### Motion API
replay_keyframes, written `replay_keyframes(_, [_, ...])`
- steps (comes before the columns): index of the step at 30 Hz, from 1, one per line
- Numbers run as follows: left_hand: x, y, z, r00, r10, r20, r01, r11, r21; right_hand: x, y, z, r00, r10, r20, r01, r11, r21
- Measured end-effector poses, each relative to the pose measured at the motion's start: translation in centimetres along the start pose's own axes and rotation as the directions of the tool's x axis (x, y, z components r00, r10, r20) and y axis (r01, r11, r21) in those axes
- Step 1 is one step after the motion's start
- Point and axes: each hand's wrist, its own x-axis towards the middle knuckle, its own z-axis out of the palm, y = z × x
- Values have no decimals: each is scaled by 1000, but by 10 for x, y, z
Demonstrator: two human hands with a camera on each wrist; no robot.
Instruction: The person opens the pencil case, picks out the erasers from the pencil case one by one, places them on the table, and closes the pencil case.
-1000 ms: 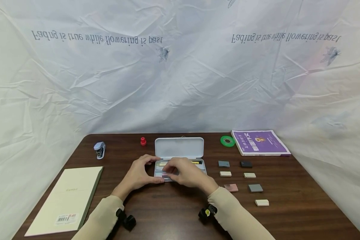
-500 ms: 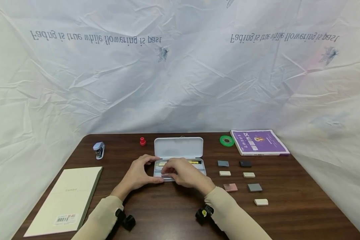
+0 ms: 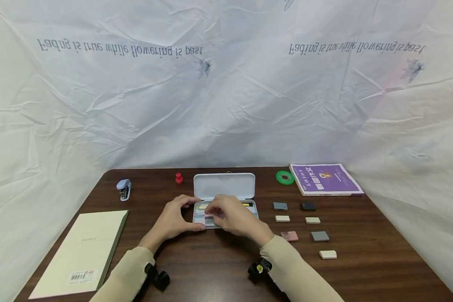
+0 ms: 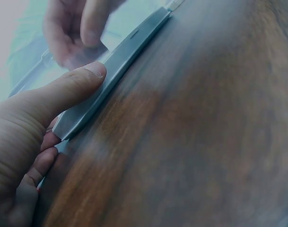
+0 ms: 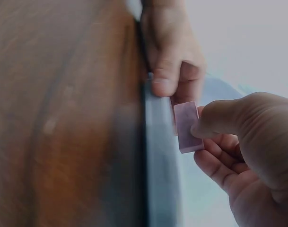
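A white pencil case (image 3: 224,186) lies on the table with its lid raised. My left hand (image 3: 172,216) grips its left end, thumb on the front rim (image 4: 99,87) and fingers toward the back corner. Over the front compartment, my right hand (image 3: 232,214) pinches a small pink eraser (image 5: 187,126) between thumb and fingers. In the right wrist view this eraser is tilted upright, close to the left hand's fingertips. A yellow pen with a black end (image 3: 247,204) lies in the rear compartment, its middle hidden behind the right hand.
Several erasers lie at the right, among them a pink one (image 3: 289,236) and a black one (image 3: 308,206). Behind them are green tape (image 3: 285,177) and a purple book (image 3: 324,179). A cream notebook (image 3: 81,251), stapler (image 3: 124,189) and red object (image 3: 179,178) are left.
My right fingers have risen slightly and tipped the pink eraser up at the case. The left hand keeps its grip on the left end.
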Motion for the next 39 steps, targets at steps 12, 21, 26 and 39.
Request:
replay_keyframes(12, [-2,-3,-1,1000,-5,-7,5,1000,10,-37,0,-63,966,-58,-253,49,998,-40])
replay_keyframes(21, [-2,-2,-1,1000,-11,0,11,1000,1,-90,19,-105,932,-30,-360,-17,992,-127])
replay_keyframes(26, [-2,-2,-2,1000,-12,-2,12,1000,2,-124,25,-113,920,2,-391,-81,979,-187])
replay_keyframes(39, [-1,-2,1,1000,-2,2,2,1000,-4,-193,35,-89,928,60,-369,-108,988,-112])
